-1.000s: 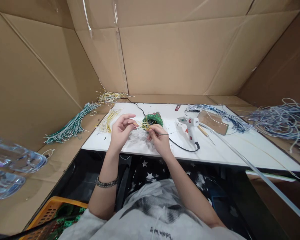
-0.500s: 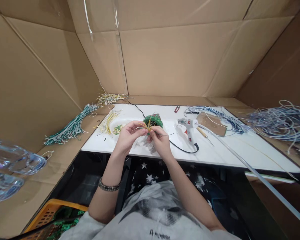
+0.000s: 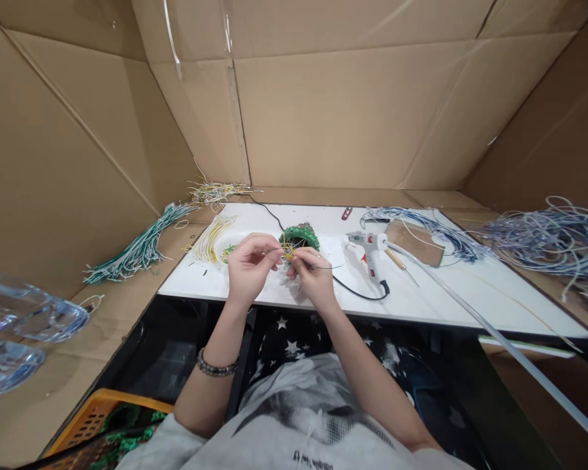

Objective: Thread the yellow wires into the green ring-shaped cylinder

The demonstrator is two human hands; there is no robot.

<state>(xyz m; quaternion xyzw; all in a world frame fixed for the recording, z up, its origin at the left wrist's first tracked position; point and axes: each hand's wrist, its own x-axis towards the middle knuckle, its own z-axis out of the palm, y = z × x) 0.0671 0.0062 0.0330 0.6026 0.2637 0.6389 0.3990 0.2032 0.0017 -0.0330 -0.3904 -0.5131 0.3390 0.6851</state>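
My left hand (image 3: 251, 267) pinches thin wires at the near side of a green, leafy-looking hollow piece (image 3: 300, 236). Beside it, my right hand (image 3: 312, 274) is closed on the same cluster of thin yellow wires (image 3: 289, 250), thumb against forefinger. A dark wire end sticks out to the right past my right hand. The fingertips are close together, and the exact point of contact is too small to make out. The green piece rests on the white table (image 3: 294, 297), its opening facing me. A little heap of green and yellow bits (image 3: 228, 252) lies left of my left hand.
Right of my hands lie a hot glue gun (image 3: 371, 247) with a long glue stick (image 3: 494, 339), an awl (image 3: 396, 260) and a blue-white wire bundle (image 3: 421, 225). Yellow wires (image 3: 213, 238) and green wires (image 3: 142, 245) are at left. An orange basket (image 3: 85, 418) stands below left; cardboard walls surround the table.
My left hand has shifted slightly left, away from the right hand, its fingers still pinched. My right hand stays almost in place at the wires.
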